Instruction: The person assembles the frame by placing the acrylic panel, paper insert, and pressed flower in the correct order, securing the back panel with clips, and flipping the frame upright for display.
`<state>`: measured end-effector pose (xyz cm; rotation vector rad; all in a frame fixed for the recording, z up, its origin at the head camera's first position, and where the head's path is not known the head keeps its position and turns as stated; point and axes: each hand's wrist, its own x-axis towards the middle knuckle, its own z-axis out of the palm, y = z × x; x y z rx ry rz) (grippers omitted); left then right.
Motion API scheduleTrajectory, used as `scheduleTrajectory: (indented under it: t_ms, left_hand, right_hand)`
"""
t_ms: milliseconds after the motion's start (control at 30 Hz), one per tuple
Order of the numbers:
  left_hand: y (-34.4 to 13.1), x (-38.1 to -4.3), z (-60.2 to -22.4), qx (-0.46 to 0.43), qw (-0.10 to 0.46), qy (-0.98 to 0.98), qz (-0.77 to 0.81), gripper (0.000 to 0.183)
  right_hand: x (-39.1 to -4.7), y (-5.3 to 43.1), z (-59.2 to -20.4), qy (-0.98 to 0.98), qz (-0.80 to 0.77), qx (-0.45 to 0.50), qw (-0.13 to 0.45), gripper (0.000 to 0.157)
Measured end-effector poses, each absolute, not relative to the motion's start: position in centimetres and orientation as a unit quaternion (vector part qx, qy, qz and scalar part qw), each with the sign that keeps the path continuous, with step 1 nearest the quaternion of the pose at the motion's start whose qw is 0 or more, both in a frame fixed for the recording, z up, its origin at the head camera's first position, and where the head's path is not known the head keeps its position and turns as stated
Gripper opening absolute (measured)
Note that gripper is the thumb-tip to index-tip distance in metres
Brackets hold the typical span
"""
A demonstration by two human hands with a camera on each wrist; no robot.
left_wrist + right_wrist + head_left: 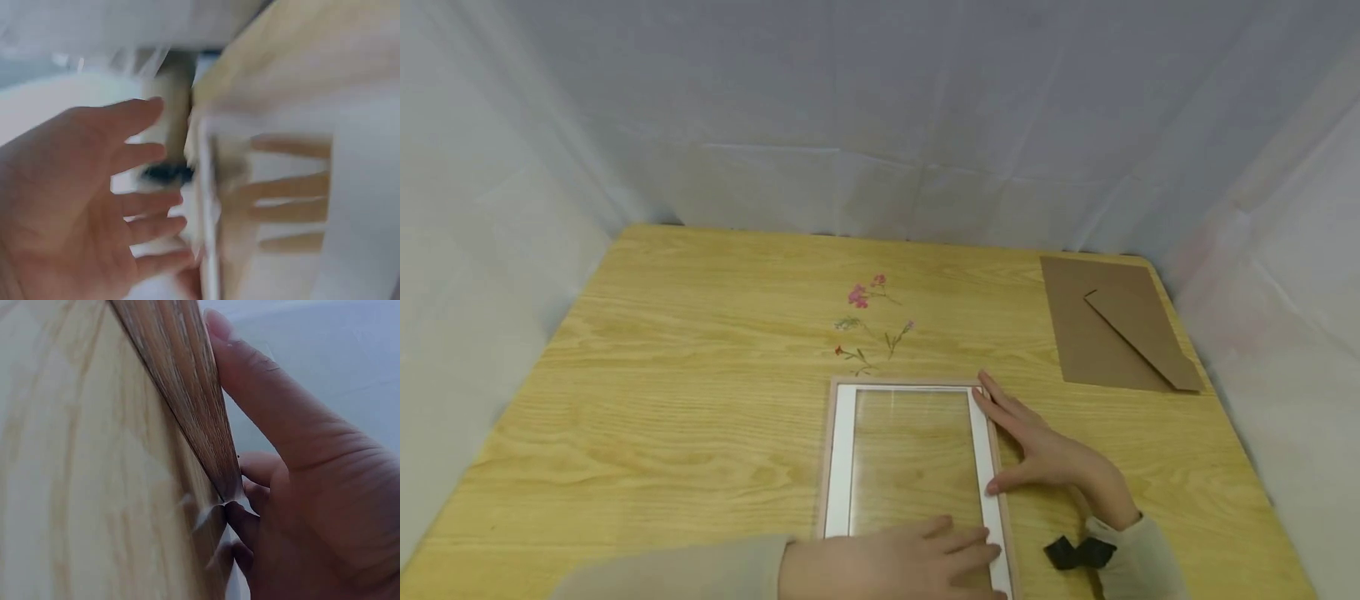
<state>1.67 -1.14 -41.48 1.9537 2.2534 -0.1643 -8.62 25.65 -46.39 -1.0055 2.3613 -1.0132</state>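
A picture frame (829, 475) with a pale wooden rim and a white mat (842, 450) lies at the table's near edge in the head view. Clear glazing or sheet (913, 450) fills its middle. Over its lower part, my left hand (895, 562) spreads its fingers toward the right rim; contact is unclear. The left wrist view shows that hand (94, 200) with fingers extended and a reflection beside it. My right hand (1048, 458) touches the frame's right side, fingertips at the upper right corner and thumb lower down. In the right wrist view, its thumb (269, 387) lies along the wooden edge (187, 381).
Beyond the frame lie several pressed flowers, including a pink sprig (859, 295), a purple one (909, 326) and a red one (839, 351). A brown backing board (1075, 333) with a stand leg (1138, 333) lies at far right. Something black (1078, 552) is beside the right wrist.
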Motion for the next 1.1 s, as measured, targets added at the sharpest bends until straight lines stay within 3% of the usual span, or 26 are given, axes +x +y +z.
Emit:
scheduleTrajectory:
  t_ms: [200,467,733,1100]
  left_hand:
    - [-5.4,-2.9,-39.6,0.551,0.038,0.833,0.033,0.048]
    - [-11.6,-10.9,-40.3,0.422,-0.027,0.885,0.193,0.022]
    - [-13.8,-17.1,-42.5,0.271,0.047,0.927,0.257,0.018]
    - [-13.8,-19.1,-43.9,0.239,0.084,0.931,0.264,0.016]
  right_hand:
    - [-8.6,25.5,-46.2,0.849,-0.346,-0.356,0.181,0.123]
    - [-8.7,25.7,-46.6,0.838,-0.358,-0.37,0.183,0.121]
    - [-8.8,25.6,-46.6,0.838,-0.355,-0.37,0.189,0.121]
    - [-8.6,25.3,-46.6,0.842,-0.352,-0.361,0.193,0.124]
